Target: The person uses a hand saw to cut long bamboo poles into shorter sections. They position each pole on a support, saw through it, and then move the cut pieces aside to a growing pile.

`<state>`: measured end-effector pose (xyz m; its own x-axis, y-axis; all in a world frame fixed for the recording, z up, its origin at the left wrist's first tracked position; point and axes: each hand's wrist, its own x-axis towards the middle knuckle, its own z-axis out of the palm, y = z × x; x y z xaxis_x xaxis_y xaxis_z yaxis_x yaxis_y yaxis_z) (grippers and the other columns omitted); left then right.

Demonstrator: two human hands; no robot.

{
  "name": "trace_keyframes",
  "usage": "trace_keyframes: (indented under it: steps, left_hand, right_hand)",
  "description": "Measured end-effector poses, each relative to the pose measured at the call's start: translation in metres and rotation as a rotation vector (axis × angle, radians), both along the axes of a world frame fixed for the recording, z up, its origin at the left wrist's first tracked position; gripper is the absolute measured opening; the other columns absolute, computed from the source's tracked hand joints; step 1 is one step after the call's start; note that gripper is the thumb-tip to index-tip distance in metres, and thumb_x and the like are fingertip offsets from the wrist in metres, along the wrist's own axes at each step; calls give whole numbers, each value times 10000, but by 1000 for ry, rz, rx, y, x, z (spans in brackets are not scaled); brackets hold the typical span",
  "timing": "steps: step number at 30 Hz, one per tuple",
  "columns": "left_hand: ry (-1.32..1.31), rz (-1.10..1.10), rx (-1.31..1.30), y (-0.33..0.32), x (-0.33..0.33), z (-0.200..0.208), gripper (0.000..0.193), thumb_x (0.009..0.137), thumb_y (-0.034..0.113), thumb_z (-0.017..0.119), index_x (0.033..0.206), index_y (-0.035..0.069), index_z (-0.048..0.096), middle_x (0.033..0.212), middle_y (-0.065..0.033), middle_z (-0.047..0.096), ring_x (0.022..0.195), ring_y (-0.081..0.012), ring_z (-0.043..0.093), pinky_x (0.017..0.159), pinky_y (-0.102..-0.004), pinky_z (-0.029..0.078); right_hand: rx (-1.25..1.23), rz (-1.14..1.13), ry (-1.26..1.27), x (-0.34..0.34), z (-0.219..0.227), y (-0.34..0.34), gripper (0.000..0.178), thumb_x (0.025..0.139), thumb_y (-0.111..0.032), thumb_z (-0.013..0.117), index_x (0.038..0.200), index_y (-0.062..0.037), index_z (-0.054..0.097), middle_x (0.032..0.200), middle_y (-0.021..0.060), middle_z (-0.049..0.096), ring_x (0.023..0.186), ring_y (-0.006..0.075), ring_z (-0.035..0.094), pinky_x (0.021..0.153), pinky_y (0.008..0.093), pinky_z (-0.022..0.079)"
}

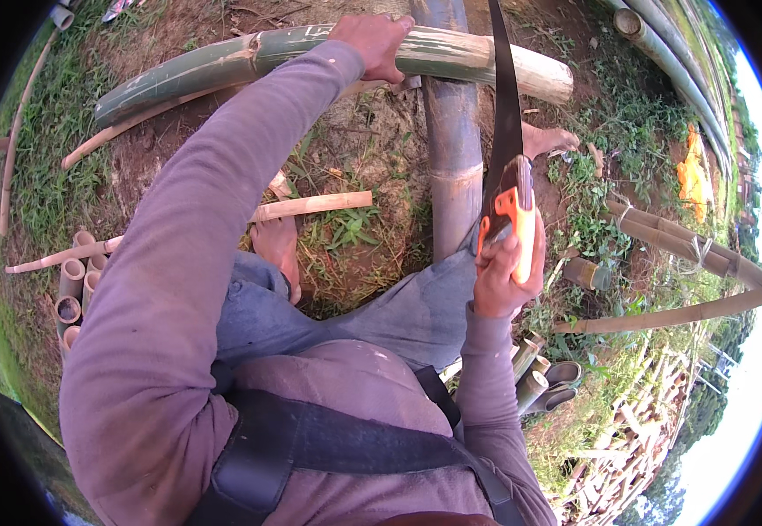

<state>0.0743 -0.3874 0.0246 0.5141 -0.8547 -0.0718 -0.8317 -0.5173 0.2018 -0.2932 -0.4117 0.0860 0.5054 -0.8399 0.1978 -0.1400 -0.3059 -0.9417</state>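
Note:
A thick green bamboo pole (197, 74), pale toward its right end, lies crosswise at the far side. My left hand (374, 44) is closed over the top of it, with the arm stretched forward. In my right hand (508, 279) is a handsaw (505, 114), gripped by its orange and dark handle. Its dark blade points away from me and passes in front of the pole's right part; whether it touches the bamboo I cannot tell. Beneath the pole, a greyish bamboo trunk (456, 167) runs from the far side toward my legs.
Split bamboo strips (319, 207) lie on grassy soil near my bare foot (277, 250). Short cut bamboo tubes (71, 280) stand at the left, and more tubes (534, 386) lie by my right forearm. Long poles (679, 66) rest at the far right, with a scrap heap (626, 438) nearer.

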Motion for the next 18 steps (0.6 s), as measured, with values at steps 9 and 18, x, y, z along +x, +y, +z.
trace_keyframes:
  steps: [9, 18]
  left_hand:
    - [15, 20, -21, 3, 11, -5, 911, 744, 499, 880, 1515, 157, 534, 1238, -151, 740, 1142, -359, 736, 955, -516, 602]
    - [-10, -10, -17, -6, -2, 2, 872, 775, 476, 882, 1516, 160, 549, 1205, -147, 771, 1121, -340, 756, 938, -485, 620]
  right_hand:
    - [96, 11, -42, -8, 11, 8, 540, 1082, -276, 671, 1490, 65, 574, 1262, 190, 734, 871, 133, 686, 766, 268, 574]
    - [16, -1, -85, 93, 9, -57, 389, 1086, -114, 664, 1454, 2, 611, 943, 43, 708, 657, 50, 583, 555, 217, 480]
